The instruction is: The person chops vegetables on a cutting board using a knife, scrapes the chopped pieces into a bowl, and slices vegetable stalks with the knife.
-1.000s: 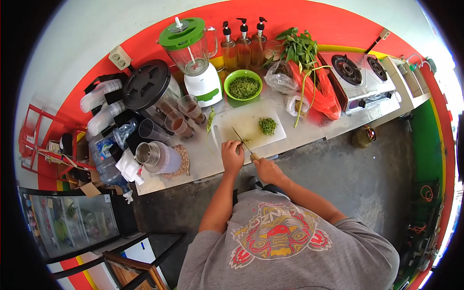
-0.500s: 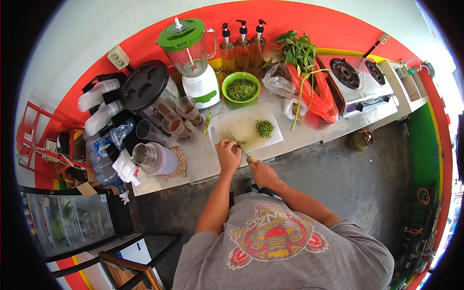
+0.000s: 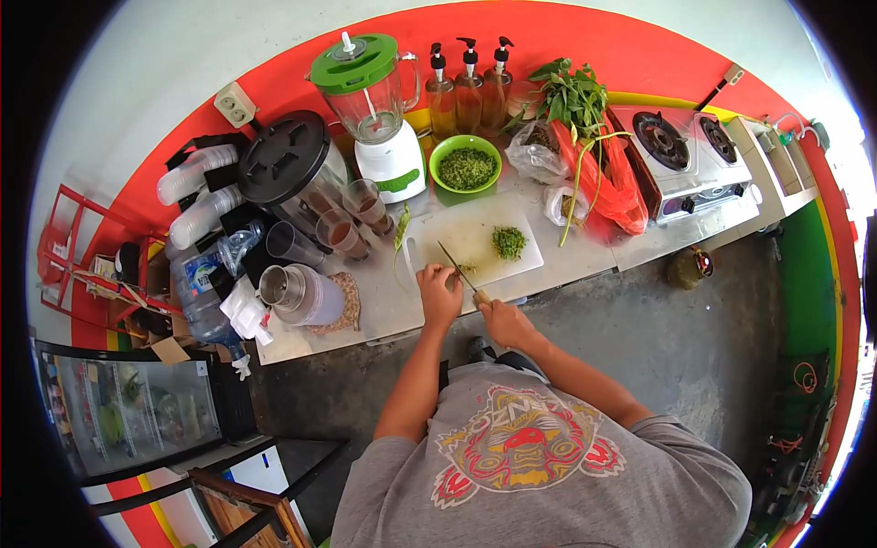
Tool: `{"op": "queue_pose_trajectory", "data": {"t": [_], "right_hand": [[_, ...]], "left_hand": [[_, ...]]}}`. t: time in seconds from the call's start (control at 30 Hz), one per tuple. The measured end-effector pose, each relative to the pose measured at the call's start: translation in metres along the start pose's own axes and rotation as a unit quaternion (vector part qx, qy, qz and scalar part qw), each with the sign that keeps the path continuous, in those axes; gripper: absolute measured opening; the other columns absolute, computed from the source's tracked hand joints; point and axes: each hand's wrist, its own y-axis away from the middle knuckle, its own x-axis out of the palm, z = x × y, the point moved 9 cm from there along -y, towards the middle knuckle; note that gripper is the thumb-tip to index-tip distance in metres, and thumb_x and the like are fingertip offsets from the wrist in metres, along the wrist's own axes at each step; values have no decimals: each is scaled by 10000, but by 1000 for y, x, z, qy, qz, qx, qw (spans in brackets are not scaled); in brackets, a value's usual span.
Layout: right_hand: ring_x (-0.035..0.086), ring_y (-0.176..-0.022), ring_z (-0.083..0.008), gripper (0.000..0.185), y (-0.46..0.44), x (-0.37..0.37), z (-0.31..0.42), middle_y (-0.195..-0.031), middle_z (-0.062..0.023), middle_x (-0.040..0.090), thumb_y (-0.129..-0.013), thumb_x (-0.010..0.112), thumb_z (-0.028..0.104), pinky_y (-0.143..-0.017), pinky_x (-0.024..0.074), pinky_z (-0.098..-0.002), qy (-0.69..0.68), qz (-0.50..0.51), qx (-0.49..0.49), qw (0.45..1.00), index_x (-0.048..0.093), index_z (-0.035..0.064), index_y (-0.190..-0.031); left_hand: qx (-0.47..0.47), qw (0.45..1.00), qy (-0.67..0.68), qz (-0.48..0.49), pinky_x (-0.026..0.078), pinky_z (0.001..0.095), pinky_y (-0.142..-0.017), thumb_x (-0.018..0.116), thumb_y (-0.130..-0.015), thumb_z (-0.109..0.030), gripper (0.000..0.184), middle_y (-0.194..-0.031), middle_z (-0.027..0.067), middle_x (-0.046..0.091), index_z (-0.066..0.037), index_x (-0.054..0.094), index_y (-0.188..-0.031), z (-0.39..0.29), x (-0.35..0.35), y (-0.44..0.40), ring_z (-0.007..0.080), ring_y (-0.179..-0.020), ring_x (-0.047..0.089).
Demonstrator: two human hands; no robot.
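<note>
My right hand [image 3: 508,324] is wrapped round the light wooden handle of a knife [image 3: 451,258], whose blade slants up and left over the near side of a white cutting board [image 3: 438,221]. Beside the blade, at the board's near edge, my left hand [image 3: 440,294] has its fingers curled together; what they pinch is hidden. Small green bits [image 3: 469,268] lie by the blade. A pile of chopped greens [image 3: 509,243] sits on the board's right part. Along its left end lies a long pale-green stalk [image 3: 401,230].
Behind the board stand a green bowl [image 3: 435,166] of chopped greens, a blender [image 3: 387,164] and pump bottles [image 3: 469,96]. Cups [image 3: 343,239] and a steel-mouthed jug [image 3: 315,297] are left. A red bag [image 3: 624,196] with leafy greens and a gas stove [image 3: 699,183] are right.
The whole scene has shifted slightly right in view. Both hands and the knife keep nearly the same place on the board; the chopped pile looks unchanged.
</note>
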Motion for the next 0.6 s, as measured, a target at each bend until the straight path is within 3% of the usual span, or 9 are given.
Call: {"op": "queue_pose_trajectory", "data": {"t": [0.07, 0.4, 0.6], "right_hand": [[643, -940, -560, 507, 20, -8, 2, -953, -390, 657, -1066, 393, 430, -848, 493, -633, 47, -59, 3, 997, 570, -45, -1083], [657, -968, -543, 497, 27, -10, 9, -991, -357, 674, -1058, 411, 451, -871, 523, -594, 43, -44, 25, 998, 584, -11, -1117], [644, -906, -572, 502, 15, -18, 16, -923, -373, 668, -1060, 410, 437, -843, 504, -628, 48, -66, 15, 997, 585, -33, -1076]], "left_hand": [[14, 1000, 2, -3, 470, 451, -903, 733, -775, -51, 169, -1033, 116, 578, -37, 708, -942, -3, -2, 1, 346, -1047, 514], [43, 999, 9, -10, 484, 443, -866, 704, -799, -42, 166, -974, 123, 605, -33, 712, -965, -8, -5, 5, 343, -977, 549], [56, 998, 10, -12, 490, 440, -854, 696, -786, -20, 176, -963, 118, 610, -33, 712, -961, -5, -2, 9, 341, -971, 554]]}}
